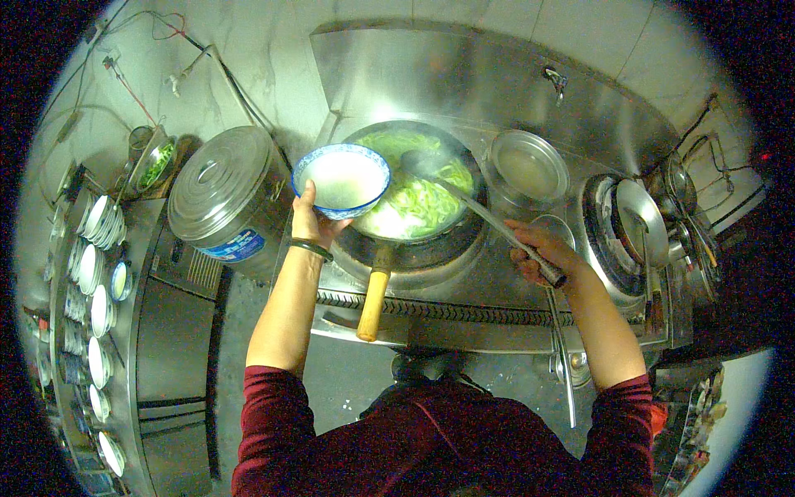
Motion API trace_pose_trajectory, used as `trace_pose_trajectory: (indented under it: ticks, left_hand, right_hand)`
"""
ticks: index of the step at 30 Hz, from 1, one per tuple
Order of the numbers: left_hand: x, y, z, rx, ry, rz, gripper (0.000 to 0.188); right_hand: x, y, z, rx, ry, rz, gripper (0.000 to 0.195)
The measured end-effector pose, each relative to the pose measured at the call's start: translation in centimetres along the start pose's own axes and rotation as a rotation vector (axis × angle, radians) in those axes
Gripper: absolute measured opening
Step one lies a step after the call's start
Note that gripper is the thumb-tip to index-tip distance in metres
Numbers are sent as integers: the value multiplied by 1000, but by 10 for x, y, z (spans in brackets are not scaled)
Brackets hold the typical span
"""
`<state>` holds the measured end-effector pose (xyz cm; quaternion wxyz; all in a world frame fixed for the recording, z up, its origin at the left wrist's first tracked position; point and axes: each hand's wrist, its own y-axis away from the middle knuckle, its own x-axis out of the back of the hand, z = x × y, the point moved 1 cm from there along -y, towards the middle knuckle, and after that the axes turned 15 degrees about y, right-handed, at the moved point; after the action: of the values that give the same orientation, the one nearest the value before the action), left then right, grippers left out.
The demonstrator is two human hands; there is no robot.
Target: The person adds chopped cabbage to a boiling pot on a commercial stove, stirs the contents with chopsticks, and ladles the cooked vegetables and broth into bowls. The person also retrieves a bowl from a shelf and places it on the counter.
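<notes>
My left hand (310, 217) grips a blue-and-white patterned bowl (340, 177) over the left side of a wok (477, 196). The bowl's inside looks pale and cloudy; I cannot tell how full it is. In my right hand (545, 247) is the long metal handle of a ladle (475, 205). Its dark head dips toward the wok's middle, partly lost in steam. Pale green strips (438, 202), perhaps noodles or shredded vegetable, lie in whitish liquid there. A yellow wooden handle (374, 304) juts from the wok toward me.
Left of the stove stands a large lidded metal pot (220, 183). Stacked bowls (102, 310) line the far-left counter, near a container of chopped greens (155, 164). Right of the wok are a round metal pot (528, 164) and a second pan (640, 220). A metal backsplash (484, 81) rises behind.
</notes>
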<state>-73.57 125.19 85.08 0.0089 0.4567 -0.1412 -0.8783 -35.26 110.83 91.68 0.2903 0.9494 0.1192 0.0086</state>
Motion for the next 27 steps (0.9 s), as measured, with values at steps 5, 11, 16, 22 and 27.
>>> trace_pose_trajectory:
  ticks: [5, 11, 16, 22, 27]
  left_hand:
    - [2, 2, 2, 12, -60, -5, 51]
    - [-1, 3, -8, 5, -162, 35, 55]
    - [-17, 8, -15, -23, -166, 68, 53]
    - [-24, -7, -27, -6, -142, 123, 53]
    - [-29, -12, -31, 13, -130, 74, 54]
  right_hand:
    - [-15, 8, -11, 55, 81, 47, 52]
    - [-27, 35, -44, 123, 207, 26, 55]
    - [-49, 64, -73, 130, 356, 133, 50]
    - [-64, 85, -70, 174, 584, 167, 53]
    - [-85, 99, -62, 111, 706, 173, 54]
